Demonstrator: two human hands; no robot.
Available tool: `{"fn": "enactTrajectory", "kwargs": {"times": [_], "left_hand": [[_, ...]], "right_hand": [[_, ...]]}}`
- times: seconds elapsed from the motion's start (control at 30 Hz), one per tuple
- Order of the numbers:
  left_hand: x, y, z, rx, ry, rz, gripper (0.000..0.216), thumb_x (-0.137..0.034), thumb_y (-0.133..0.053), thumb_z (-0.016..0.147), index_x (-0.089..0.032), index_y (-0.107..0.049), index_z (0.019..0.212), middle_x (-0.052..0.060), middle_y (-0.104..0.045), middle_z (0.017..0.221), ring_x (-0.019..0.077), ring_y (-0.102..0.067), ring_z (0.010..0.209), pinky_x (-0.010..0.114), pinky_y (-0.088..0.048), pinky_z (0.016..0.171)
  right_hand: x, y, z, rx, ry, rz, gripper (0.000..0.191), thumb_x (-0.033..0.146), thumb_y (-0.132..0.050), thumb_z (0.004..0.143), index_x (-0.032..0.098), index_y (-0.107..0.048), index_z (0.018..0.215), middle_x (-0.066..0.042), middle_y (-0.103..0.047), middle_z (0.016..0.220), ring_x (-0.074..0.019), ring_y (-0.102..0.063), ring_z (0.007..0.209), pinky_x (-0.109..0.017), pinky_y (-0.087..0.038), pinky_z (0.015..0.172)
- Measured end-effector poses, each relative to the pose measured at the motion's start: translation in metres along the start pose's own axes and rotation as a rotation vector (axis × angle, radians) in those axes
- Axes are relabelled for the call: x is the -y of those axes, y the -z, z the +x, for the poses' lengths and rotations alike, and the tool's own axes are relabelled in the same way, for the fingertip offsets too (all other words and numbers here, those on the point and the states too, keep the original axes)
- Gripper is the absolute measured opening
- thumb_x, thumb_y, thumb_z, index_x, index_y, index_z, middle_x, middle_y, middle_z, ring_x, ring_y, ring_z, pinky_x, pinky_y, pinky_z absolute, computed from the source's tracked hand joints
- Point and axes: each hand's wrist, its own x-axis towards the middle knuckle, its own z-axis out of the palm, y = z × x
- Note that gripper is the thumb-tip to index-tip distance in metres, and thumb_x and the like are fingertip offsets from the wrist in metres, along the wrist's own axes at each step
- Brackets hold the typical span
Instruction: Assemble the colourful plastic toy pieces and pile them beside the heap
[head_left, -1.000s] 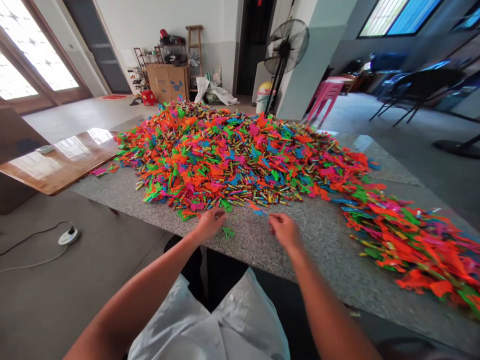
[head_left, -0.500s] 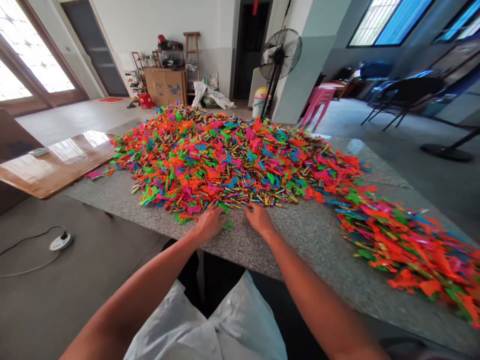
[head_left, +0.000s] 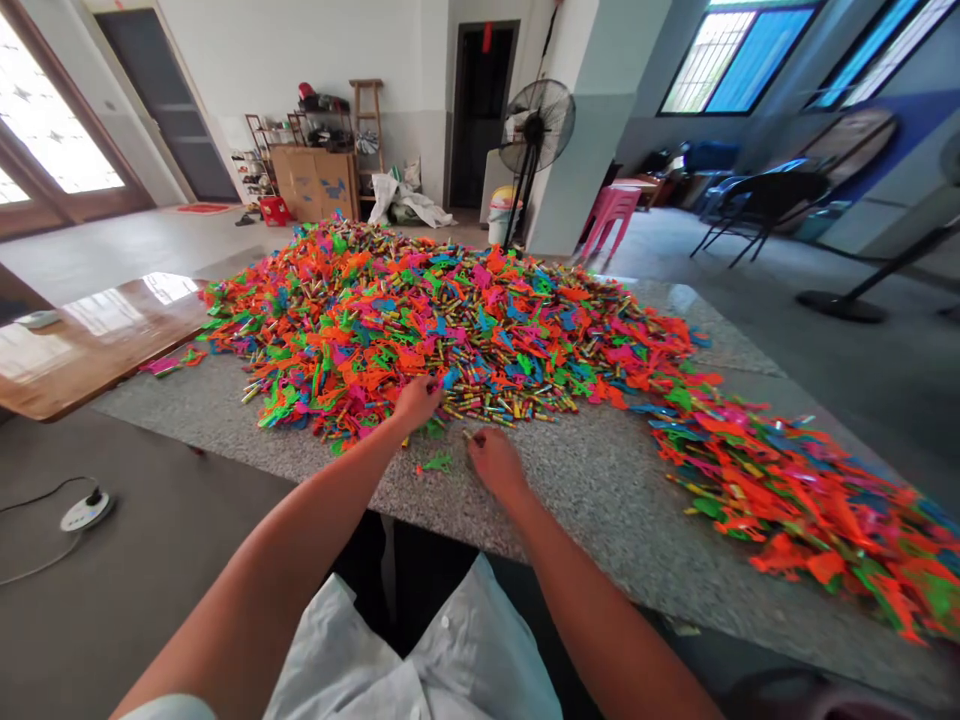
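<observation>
A big heap of small plastic pieces (head_left: 450,310) in orange, pink, green and blue, mixed with little metal tubes, covers the granite table (head_left: 600,490). My left hand (head_left: 417,400) reaches into the heap's near edge, fingers curled on pieces I cannot make out. Just behind the heap's edge, my right hand (head_left: 491,462) rests on the bare stone, its fingers pinched around something small. A loose green piece (head_left: 436,464) lies between the two hands. A second pile of assembled-looking coloured pieces (head_left: 810,490) stretches along the table's right side.
A glossy wooden table (head_left: 82,345) adjoins on the left. A power strip with cable (head_left: 86,510) lies on the floor. A standing fan (head_left: 534,130), a pink stool (head_left: 606,215), black chairs and cardboard boxes (head_left: 315,185) stand farther back.
My left hand has moved forward into the heap's edge. My right hand has pulled back a little from the heap towards me. The view has tilted up and to the right.
</observation>
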Motion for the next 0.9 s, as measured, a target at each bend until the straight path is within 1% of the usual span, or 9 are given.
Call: {"fn": "enactTrajectory", "kwargs": {"times": [0.07, 0.17, 0.23, 0.33, 0.5, 0.6, 0.7, 0.83, 0.9], "left_hand": [[0.004, 0.013, -0.007, 0.020, 0.050, -0.150, 0.024, -0.044, -0.073, 0.082, -0.022, -0.064, 0.080, 0.000, -0.059, 0.067, 0.0168, -0.057, 0.063, 0.026, -0.041, 0.060], [0.004, 0.030, -0.031, 0.146, 0.161, -0.505, 0.033, -0.050, -0.076, 0.075, -0.022, -0.059, 0.079, -0.004, -0.054, 0.064, 0.0107, -0.047, 0.050, 0.023, -0.035, 0.048], [-0.001, 0.036, -0.051, 0.202, 0.215, -0.649, 0.036, -0.047, -0.080, 0.070, -0.021, -0.056, 0.079, -0.005, -0.053, 0.066, 0.0090, -0.048, 0.050, 0.021, -0.035, 0.045], [-0.012, 0.041, -0.078, 0.242, 0.247, -0.720, 0.033, -0.041, -0.080, 0.070, -0.021, -0.057, 0.083, -0.003, -0.059, 0.070, 0.0101, -0.056, 0.057, 0.019, -0.040, 0.046], [-0.023, 0.044, -0.104, 0.385, 0.228, -0.732, 0.038, -0.047, -0.080, 0.075, -0.020, -0.061, 0.094, -0.001, -0.064, 0.072, 0.0128, -0.062, 0.060, 0.020, -0.045, 0.047], [-0.022, 0.044, -0.111, 0.379, 0.187, -0.700, 0.046, -0.057, -0.081, 0.077, -0.020, -0.061, 0.094, -0.002, -0.062, 0.070, 0.0110, -0.058, 0.055, 0.020, -0.043, 0.045], [-0.019, 0.043, -0.114, 0.346, 0.176, -0.679, 0.047, -0.059, -0.083, 0.076, -0.019, -0.062, 0.091, -0.001, -0.062, 0.070, 0.0107, -0.058, 0.054, 0.019, -0.041, 0.043], [-0.017, 0.043, -0.116, 0.331, 0.179, -0.664, 0.044, -0.055, -0.085, 0.075, -0.018, -0.067, 0.090, 0.000, -0.064, 0.068, 0.0110, -0.057, 0.052, 0.021, -0.039, 0.041], [-0.019, 0.045, -0.116, 0.324, 0.195, -0.695, 0.043, -0.053, -0.085, 0.075, -0.018, -0.067, 0.090, 0.002, -0.068, 0.074, 0.0106, -0.058, 0.054, 0.021, -0.039, 0.041]], "right_hand": [[-0.006, 0.008, -0.005, -0.036, -0.080, 0.240, 0.017, 0.035, -0.062, 0.090, 0.020, -0.069, 0.084, -0.008, -0.072, 0.083, -0.0247, -0.069, 0.078, -0.035, -0.053, 0.073], [0.000, 0.019, -0.012, -0.022, -0.167, 0.634, 0.025, 0.047, -0.062, 0.087, 0.022, -0.064, 0.086, 0.000, -0.063, 0.064, -0.0188, -0.058, 0.053, -0.030, -0.047, 0.052], [0.014, 0.026, -0.017, 0.031, -0.149, 0.841, 0.026, 0.048, -0.064, 0.084, 0.023, -0.060, 0.089, 0.002, -0.062, 0.064, -0.0159, -0.053, 0.048, -0.028, -0.045, 0.046], [0.040, 0.033, -0.022, 0.089, -0.085, 1.037, 0.026, 0.042, -0.066, 0.080, 0.024, -0.056, 0.097, 0.000, -0.069, 0.077, -0.0147, -0.055, 0.052, -0.028, -0.048, 0.048], [0.062, 0.037, -0.025, 0.133, -0.066, 1.099, 0.028, 0.042, -0.066, 0.080, 0.026, -0.055, 0.100, -0.002, -0.073, 0.085, -0.0153, -0.056, 0.054, -0.029, -0.051, 0.050], [0.063, 0.037, -0.027, 0.160, -0.054, 1.123, 0.028, 0.045, -0.068, 0.080, 0.026, -0.058, 0.097, 0.001, -0.069, 0.077, -0.0161, -0.056, 0.054, -0.030, -0.051, 0.050], [0.062, 0.037, -0.029, 0.169, -0.034, 1.097, 0.028, 0.048, -0.068, 0.082, 0.026, -0.058, 0.096, 0.004, -0.059, 0.065, -0.0176, -0.057, 0.055, -0.031, -0.051, 0.052], [0.063, 0.035, -0.032, 0.187, -0.029, 1.089, 0.028, 0.049, -0.066, 0.083, 0.027, -0.058, 0.097, 0.003, -0.060, 0.071, -0.0180, -0.058, 0.059, -0.031, -0.051, 0.053], [0.062, 0.034, -0.033, 0.185, -0.039, 1.113, 0.027, 0.047, -0.067, 0.082, 0.027, -0.058, 0.099, 0.003, -0.061, 0.072, -0.0175, -0.058, 0.058, -0.030, -0.051, 0.053]]}}
